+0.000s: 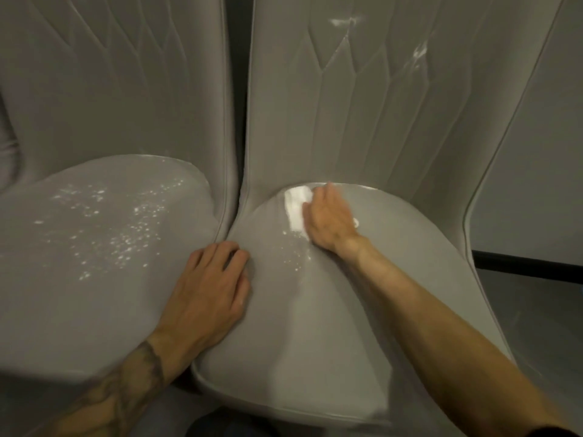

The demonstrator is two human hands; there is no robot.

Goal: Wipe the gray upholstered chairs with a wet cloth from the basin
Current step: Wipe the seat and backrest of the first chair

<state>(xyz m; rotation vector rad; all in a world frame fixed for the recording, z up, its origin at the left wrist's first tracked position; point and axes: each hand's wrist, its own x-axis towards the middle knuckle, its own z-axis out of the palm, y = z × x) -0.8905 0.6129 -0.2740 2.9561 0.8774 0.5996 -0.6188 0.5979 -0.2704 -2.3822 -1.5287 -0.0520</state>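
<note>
right hand [328, 219] flat, pressing the cloth [295, 209] across the right chair seat [315, 310]; left hand [211, 288] open, bracing. left chair seat [94, 247] beaded wet, so roughly midway, i'd say.

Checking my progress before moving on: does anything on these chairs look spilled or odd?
Yes. White flecks are scattered across the left chair seat, and white smears mark the right chair backrest near its top. More flecks lie beside the cloth under the right hand.
</note>
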